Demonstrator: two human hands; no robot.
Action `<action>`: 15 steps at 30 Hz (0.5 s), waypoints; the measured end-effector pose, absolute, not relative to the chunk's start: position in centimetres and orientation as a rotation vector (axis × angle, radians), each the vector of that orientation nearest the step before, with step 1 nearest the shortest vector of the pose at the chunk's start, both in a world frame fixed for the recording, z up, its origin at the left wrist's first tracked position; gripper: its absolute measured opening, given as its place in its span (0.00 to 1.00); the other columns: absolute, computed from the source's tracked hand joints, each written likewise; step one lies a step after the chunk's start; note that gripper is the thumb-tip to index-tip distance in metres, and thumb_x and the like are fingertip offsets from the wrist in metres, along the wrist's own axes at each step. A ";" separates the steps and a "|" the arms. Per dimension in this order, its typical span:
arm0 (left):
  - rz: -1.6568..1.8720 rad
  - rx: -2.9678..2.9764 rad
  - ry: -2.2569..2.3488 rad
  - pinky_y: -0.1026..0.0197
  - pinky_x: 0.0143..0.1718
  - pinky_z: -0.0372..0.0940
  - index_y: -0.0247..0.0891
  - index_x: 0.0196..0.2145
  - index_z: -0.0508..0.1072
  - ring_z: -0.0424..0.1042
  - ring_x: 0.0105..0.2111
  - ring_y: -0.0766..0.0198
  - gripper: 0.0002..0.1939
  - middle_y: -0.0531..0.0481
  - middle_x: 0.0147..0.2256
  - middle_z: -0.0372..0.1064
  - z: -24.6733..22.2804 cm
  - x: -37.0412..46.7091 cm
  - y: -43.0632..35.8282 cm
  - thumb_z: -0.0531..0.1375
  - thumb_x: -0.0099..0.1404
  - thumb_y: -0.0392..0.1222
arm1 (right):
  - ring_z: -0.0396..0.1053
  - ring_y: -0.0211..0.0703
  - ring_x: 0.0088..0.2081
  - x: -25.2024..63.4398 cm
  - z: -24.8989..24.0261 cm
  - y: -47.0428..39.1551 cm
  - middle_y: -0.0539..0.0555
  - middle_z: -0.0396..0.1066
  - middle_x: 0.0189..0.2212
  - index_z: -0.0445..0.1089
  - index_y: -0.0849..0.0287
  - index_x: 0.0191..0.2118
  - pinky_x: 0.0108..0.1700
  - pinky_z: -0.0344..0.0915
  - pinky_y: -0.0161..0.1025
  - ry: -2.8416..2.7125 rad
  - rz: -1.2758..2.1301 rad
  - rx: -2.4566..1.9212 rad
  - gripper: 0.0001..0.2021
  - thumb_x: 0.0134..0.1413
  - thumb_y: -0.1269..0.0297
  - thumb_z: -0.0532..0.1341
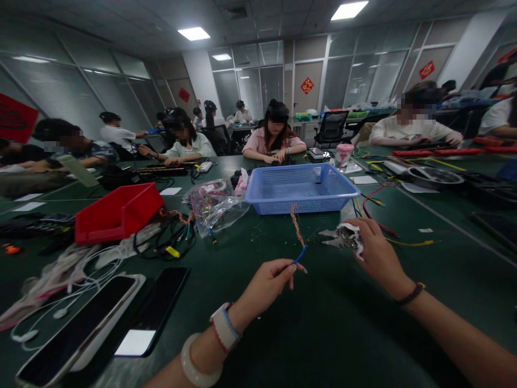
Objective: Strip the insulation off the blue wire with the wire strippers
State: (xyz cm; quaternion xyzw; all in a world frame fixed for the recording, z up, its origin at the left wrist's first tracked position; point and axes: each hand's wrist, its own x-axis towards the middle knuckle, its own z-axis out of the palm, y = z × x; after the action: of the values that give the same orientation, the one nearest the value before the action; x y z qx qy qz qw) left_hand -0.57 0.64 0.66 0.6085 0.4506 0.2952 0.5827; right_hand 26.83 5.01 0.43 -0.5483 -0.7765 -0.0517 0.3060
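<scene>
Between the thumb and fingers of my left hand (274,280) is the blue insulated end of a wire (300,254). Its long bare copper strands (298,226) stretch away toward the basket. My right hand (375,253) is wrapped round a metal hand tool (343,237), partly covered in white material, with its jaws apart and pointing left toward the wire. A gap separates the tool from the wire. Just beyond both hands stands a blue mesh basket (301,206) with small bits inside.
Left of the basket are a clear bag of wires (214,207), a red bin (117,215) and dark cables. Two phones (155,307) and white earphones lie at the near left. Coloured wires (412,243) lie right. People sit across the green table (315,334).
</scene>
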 end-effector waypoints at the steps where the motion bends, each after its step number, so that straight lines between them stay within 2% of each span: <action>1: 0.673 1.421 1.057 0.68 0.20 0.49 0.36 0.44 0.74 0.54 0.19 0.73 0.18 0.57 0.23 0.62 0.7 -0.5 0.6 0.53 0.68 0.51 | 0.67 0.55 0.47 26.5 0.3 4.8 0.62 0.59 0.53 0.58 0.56 0.54 0.45 0.69 0.49 -2.077 -0.125 -1.460 0.26 0.45 0.77 0.54; 6: 0.608 1.428 1.045 0.69 0.20 0.51 0.36 0.46 0.74 0.56 0.18 0.74 0.18 0.56 0.24 0.63 0.8 -0.1 0.3 0.53 0.68 0.48 | 0.69 0.54 0.45 25.3 -0.4 4.3 0.62 0.57 0.56 0.56 0.55 0.56 0.40 0.72 0.50 -2.157 -0.081 -1.476 0.27 0.48 0.74 0.54; 15: 0.582 1.433 1.016 0.70 0.19 0.50 0.36 0.47 0.74 0.55 0.18 0.74 0.18 0.56 0.25 0.64 0.6 -0.2 0.2 0.53 0.68 0.49 | 0.69 0.54 0.45 25.1 -1.2 4.5 0.62 0.54 0.58 0.53 0.55 0.59 0.39 0.73 0.50 -2.253 -0.029 -1.451 0.30 0.48 0.74 0.55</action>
State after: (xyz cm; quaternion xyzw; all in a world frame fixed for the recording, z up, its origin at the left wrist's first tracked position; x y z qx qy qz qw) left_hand -0.17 0.22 0.65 0.6187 0.4386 0.2511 0.6015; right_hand 25.14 4.46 -1.24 -0.5269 -0.8184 -0.0104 0.2289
